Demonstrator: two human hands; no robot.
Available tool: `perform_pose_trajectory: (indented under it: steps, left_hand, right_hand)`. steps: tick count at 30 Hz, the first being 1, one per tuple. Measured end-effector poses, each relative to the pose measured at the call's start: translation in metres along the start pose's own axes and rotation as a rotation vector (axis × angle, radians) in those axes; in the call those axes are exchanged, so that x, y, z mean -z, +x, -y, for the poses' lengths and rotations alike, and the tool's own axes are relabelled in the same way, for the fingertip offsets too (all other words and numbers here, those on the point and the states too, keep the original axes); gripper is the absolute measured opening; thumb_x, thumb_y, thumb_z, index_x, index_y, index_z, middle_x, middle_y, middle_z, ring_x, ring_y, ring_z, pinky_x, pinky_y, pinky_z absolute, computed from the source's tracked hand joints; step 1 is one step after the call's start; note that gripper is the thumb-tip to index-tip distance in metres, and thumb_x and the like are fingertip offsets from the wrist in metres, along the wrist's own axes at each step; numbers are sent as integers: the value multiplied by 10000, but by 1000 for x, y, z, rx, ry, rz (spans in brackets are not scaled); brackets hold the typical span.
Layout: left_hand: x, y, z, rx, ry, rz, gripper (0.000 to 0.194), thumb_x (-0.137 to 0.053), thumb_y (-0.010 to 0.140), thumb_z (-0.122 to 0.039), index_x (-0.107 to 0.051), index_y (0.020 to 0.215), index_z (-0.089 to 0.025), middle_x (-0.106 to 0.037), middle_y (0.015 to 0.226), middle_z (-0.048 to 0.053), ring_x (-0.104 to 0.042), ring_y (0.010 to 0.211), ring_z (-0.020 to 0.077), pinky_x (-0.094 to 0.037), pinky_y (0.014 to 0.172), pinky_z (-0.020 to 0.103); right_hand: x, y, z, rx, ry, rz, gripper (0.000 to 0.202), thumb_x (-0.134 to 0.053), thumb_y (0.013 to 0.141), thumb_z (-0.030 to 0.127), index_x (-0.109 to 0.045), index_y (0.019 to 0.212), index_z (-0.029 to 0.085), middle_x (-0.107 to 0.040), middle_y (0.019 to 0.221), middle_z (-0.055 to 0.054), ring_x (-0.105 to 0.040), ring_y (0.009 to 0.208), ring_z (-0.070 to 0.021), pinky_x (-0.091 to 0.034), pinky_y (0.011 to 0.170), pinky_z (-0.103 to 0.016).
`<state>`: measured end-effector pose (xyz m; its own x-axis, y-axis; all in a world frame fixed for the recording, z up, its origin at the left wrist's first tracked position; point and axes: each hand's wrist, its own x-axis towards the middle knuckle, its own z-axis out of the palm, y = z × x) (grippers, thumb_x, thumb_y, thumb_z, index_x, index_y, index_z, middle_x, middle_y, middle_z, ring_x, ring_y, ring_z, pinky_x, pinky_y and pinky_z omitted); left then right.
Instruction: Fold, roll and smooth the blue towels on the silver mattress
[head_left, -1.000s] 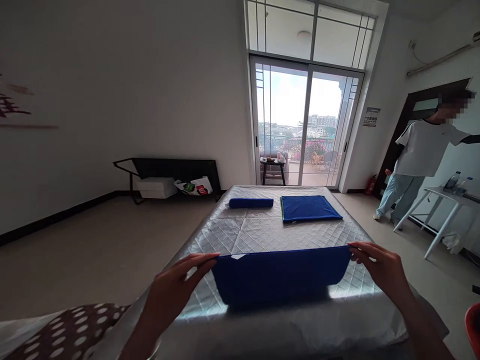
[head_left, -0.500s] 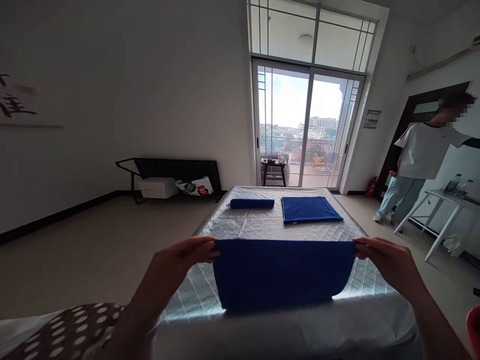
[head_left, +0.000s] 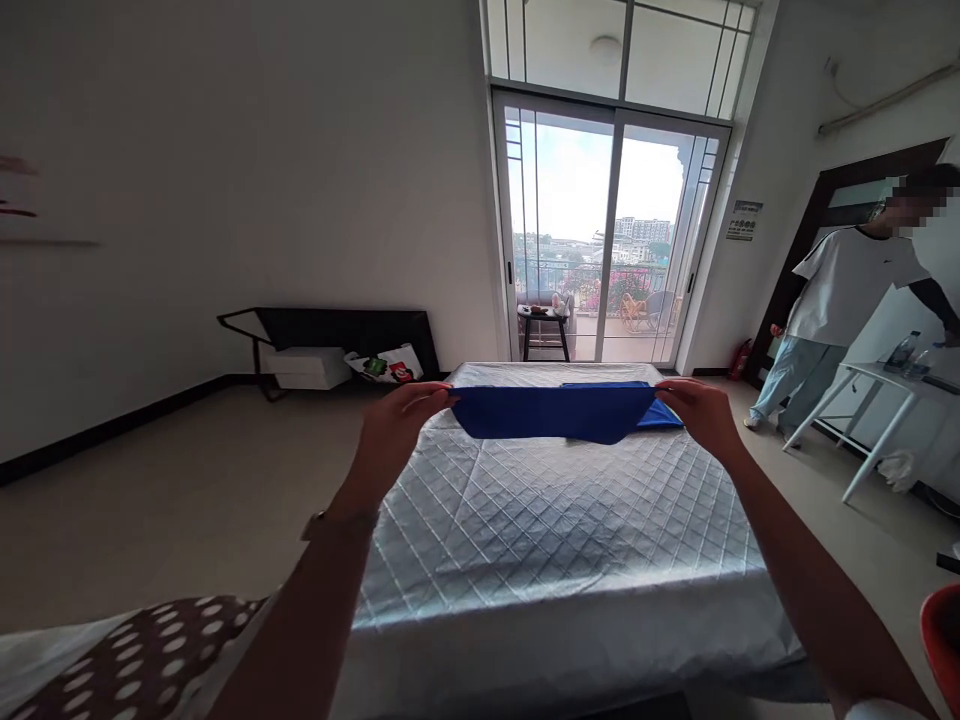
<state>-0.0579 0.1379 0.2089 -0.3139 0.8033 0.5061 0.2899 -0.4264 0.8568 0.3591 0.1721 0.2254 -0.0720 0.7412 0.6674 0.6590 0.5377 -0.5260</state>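
A blue cloth (head_left: 547,412) is stretched between my two hands above the far part of a bed with a quilted silvery cover (head_left: 555,510). My left hand (head_left: 405,425) pinches its upper left corner, and my right hand (head_left: 699,410) pinches the upper right one. From that taut top edge the cloth hangs down; whether its lower edge touches the bed I cannot tell. Behind it, at the right, lies a folded blue cloth (head_left: 663,414), partly covered from view. The blue roll seen earlier at the left is hidden now.
A person in a white shirt (head_left: 840,285) stands at the right beside a small white table (head_left: 889,378) with bottles. Against the left wall is a black frame (head_left: 345,328) with a white box (head_left: 307,368). Something red (head_left: 943,630) is at the lower right edge. Glass sliding doors (head_left: 570,220) stand beyond the bed.
My hands have carried the blue cloth forward from the bed's near part to its far part, now in front of the roll. The person's arm now reaches down over the white table.
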Motion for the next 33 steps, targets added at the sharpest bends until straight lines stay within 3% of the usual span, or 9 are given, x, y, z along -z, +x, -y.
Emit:
perform_pose_trajectory:
  steps: [3, 7, 10, 15, 21, 25, 29, 33]
  left_hand:
    - [10, -38, 37, 112, 11, 115, 432, -716, 663, -579, -729, 818, -176, -771, 1021, 90, -711, 965, 266, -564, 923, 415]
    - [8, -95, 108, 410, 128, 315, 582, -682, 541, -742, -734, 663, -175, -778, 818, 95, -730, 822, 291, -592, 794, 404]
    - [4, -120, 139, 467, 305, 376, 606, -690, 497, -766, -736, 623, -176, -773, 788, 98, -727, 823, 300, -572, 789, 381]
    - [9, -128, 145, 411, 374, 368, 566, -685, 529, -740, -787, 673, -202, -763, 1004, 118, -729, 883, 288, -576, 766, 336]
    - [16, -140, 151, 363, 449, 332, 473, -651, 583, -695, -805, 684, -259, -770, 936, 80, -731, 852, 275, -578, 764, 331]
    - [16, -149, 154, 313, 492, 296, 431, -627, 620, -660, -805, 681, -272, -772, 911, 65, -734, 791, 258, -577, 717, 311]
    - [14, -153, 155, 271, 549, 301, 374, -593, 658, -593, -805, 689, -287, -772, 905, 50, -735, 769, 241, -574, 717, 301]
    - [14, -157, 159, 259, 628, 332, 366, -549, 701, -533, -802, 721, -269, -758, 951, 63, -734, 791, 235, -575, 772, 311]
  right_hand:
    - [-19, -54, -17, -30, 108, 55, 301, -633, 882, 506, -774, 975, 256, -761, 1055, -35, -720, 934, -229, -599, 868, -373]
    - [-55, -134, -37, -146, 85, 270, 262, -583, 952, 460, -754, 1016, 271, -742, 1060, -46, -698, 965, -232, -599, 841, -372]
    - [-72, -167, -41, -178, 49, 328, 239, -587, 977, 417, -696, 1100, 243, -695, 1149, -54, -668, 990, -202, -577, 853, -362]
    - [-75, -181, -43, -182, 73, 370, 150, -619, 937, 310, -738, 986, 231, -724, 1030, -56, -697, 913, -202, -590, 823, -337]
    - [-75, -190, -60, -183, 138, 464, 250, -545, 845, 178, -776, 920, 239, -757, 1004, -63, -723, 851, -211, -599, 828, -358]
    - [-72, -191, -63, -159, 63, 518, 297, -523, 819, 125, -779, 933, 225, -758, 1042, -67, -725, 926, -208, -568, 882, -339]
    - [-70, -184, -51, -168, -96, 582, 248, -556, 855, 184, -779, 941, 254, -768, 1017, -49, -705, 1012, -246, -529, 950, -392]
    - [-91, -174, -39, -204, -206, 474, 312, -475, 958, 263, -761, 1082, 248, -761, 1089, -78, -673, 1106, -261, -491, 1015, -419]
